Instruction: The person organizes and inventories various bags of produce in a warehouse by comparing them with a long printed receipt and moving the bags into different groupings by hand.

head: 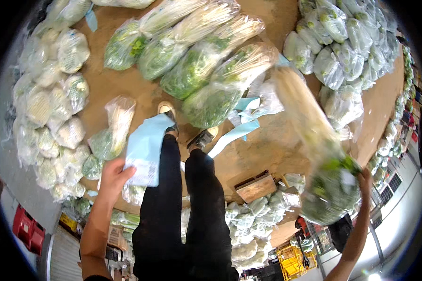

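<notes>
My left hand [115, 175] pinches a light blue printed sheet [144, 147] by its edge, in front of my left leg. On the far right my right hand [365, 181] grips the leafy end of a long clear plastic bag of greens [313, 126]; its pale stalks slant up and left, and the bag is blurred. Several similar bags of stalked greens [204, 59] lie side by side on the brown floor beyond my shoes. A smaller bag of greens [112, 130] rests left of my feet. Light blue strips [237, 135] lie beside my right shoe [202, 137].
Bagged pale vegetables in foam nets [52, 102] are heaped along the left. Bagged green vegetables [341, 45] fill the upper right. Behind my legs are a small wooden block [256, 189], more bags [253, 217] and a yellow cart [293, 260]. A red container [28, 230] stands lower left.
</notes>
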`<action>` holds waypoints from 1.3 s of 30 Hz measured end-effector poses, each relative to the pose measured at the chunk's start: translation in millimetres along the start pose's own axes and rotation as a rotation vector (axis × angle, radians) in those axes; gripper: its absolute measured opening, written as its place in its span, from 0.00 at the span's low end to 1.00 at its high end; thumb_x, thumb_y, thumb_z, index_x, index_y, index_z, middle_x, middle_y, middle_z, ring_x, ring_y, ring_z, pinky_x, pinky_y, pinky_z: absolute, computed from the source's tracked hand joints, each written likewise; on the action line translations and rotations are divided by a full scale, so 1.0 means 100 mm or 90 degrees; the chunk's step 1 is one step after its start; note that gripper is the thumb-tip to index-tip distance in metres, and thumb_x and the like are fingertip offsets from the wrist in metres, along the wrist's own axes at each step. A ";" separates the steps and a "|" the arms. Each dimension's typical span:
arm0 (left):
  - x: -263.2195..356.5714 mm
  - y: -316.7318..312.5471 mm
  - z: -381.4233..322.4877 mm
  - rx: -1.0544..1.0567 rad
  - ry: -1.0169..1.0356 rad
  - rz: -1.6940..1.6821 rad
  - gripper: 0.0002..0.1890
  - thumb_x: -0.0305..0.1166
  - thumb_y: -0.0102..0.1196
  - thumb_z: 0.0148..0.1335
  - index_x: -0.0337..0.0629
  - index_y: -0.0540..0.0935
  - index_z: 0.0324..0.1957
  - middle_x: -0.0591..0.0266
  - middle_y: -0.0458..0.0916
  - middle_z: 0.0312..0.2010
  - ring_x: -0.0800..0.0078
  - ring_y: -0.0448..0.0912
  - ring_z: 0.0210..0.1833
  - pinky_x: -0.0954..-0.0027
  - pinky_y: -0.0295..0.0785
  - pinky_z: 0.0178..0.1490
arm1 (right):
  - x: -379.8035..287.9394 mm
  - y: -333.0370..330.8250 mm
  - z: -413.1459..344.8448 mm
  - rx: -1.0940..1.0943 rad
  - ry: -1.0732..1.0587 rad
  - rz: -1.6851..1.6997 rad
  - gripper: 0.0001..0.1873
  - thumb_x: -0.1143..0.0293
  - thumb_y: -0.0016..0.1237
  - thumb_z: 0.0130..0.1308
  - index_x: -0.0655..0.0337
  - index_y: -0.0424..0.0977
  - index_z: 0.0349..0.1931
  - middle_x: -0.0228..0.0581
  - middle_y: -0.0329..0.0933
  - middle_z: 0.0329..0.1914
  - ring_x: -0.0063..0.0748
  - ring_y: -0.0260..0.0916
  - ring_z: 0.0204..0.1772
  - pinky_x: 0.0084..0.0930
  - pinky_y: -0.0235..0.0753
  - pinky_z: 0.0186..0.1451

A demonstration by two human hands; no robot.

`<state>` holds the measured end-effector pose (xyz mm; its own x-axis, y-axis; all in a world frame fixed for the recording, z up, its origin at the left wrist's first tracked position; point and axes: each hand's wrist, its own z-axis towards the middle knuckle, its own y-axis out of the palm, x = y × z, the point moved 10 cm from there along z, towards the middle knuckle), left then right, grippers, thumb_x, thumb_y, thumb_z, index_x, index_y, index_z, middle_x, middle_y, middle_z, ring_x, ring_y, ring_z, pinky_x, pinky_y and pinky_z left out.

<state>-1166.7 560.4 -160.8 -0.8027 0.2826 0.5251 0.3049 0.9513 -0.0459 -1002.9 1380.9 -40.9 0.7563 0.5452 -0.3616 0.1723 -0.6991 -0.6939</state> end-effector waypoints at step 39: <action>0.53 1.25 0.68 -0.240 0.156 0.061 0.08 0.25 0.56 0.52 0.33 0.77 0.35 0.61 0.73 0.26 0.76 0.71 0.30 0.74 0.65 0.35 | -3.91 3.54 -0.10 -0.036 -0.267 0.105 0.18 0.68 0.64 0.43 0.61 0.69 0.32 0.38 0.69 0.27 0.35 0.69 0.27 0.30 0.69 0.30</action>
<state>-1205.4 702.4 -196.3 -0.6313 0.2864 0.7207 0.5734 0.7981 0.1851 -1231.1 916.2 -138.8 0.4575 0.5565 -0.6935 0.1142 -0.8103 -0.5748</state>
